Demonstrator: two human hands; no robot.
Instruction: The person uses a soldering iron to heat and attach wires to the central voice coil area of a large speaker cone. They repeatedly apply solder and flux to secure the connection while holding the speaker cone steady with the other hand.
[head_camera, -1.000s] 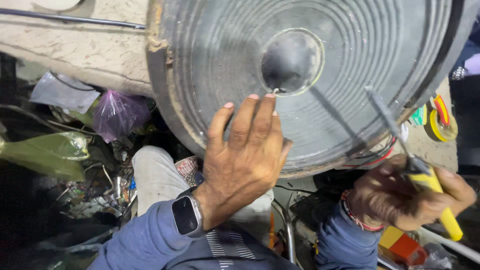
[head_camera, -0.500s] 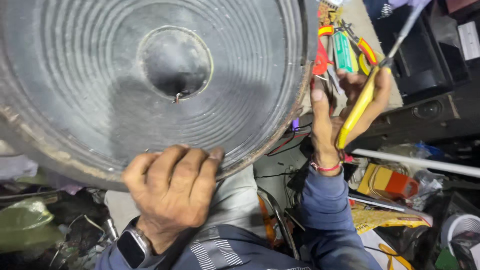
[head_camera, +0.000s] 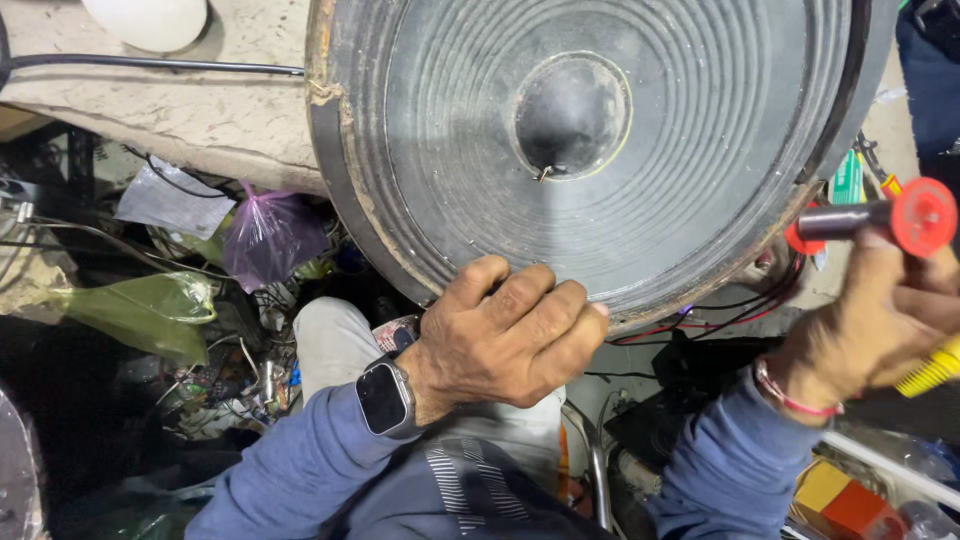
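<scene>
- Head view: big black speaker cone (head_camera: 600, 150) fills the upper centre and right of the frame, ribbed surface, round dust cap (head_camera: 572, 115) in its middle.
- Left hand (head_camera: 505, 335), lower centre, fingers curled together and clamped over the cone's lower rim; smartwatch (head_camera: 385, 397) on the wrist, blue sleeve below.
- Right hand (head_camera: 880, 320), right edge, fingers closed around a yellow ribbed handle (head_camera: 930, 370); same hand touches a tool with a grey barrel and red round cap (head_camera: 885, 220), just beside the cone's right rim.
- Red and black wires (head_camera: 740, 310) run under the cone's lower right edge.
- Purple plastic bag (head_camera: 270, 235) and green plastic bag (head_camera: 140, 310) lie in clutter at left.
- White round object (head_camera: 145, 20) sits upper left on a rough pale slab (head_camera: 180, 110); a black cable crosses that slab.
</scene>
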